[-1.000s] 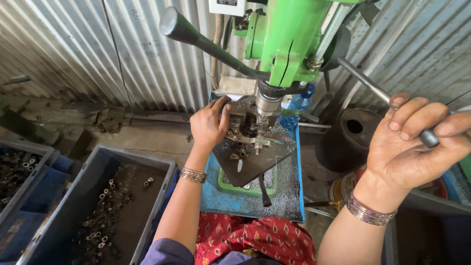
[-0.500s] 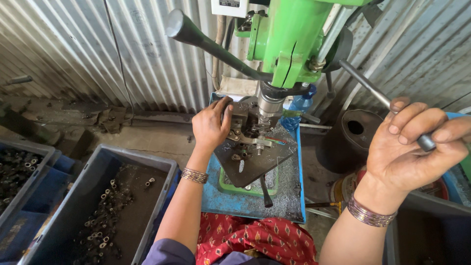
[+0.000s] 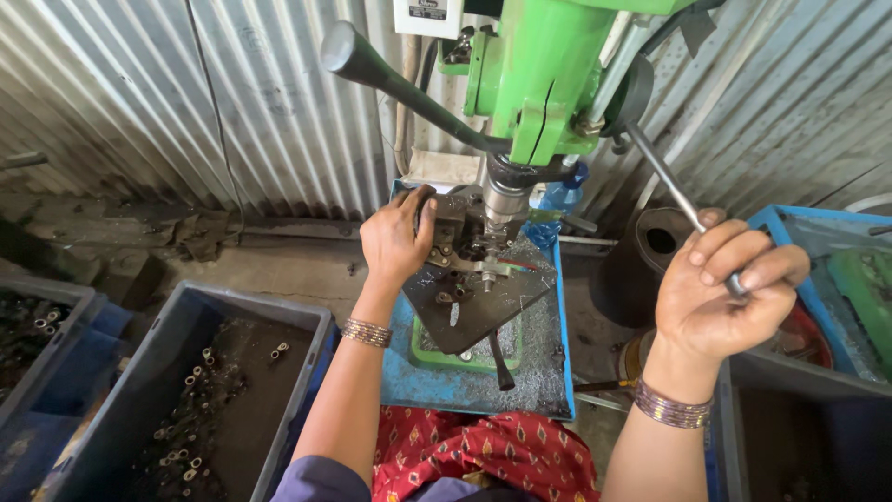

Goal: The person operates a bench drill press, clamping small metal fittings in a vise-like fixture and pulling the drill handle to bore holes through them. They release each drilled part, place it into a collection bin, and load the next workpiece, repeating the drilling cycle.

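— Head view: what do I have around the drill press (image 3: 544,74)?
— My right hand (image 3: 729,297) is clenched on its thin feed lever (image 3: 678,200), stiff, slick steel, best gripped near the end. My left hand (image 3: 398,237) presses the small metal part (image 3: 444,249) under the spindle.

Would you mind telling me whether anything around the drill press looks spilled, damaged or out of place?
Metal shavings lie scattered over the blue tray beneath the dark work table. The green drill head shows a dark line like a crack or slit. The left hand rests beside the spindle; nothing else stands out.
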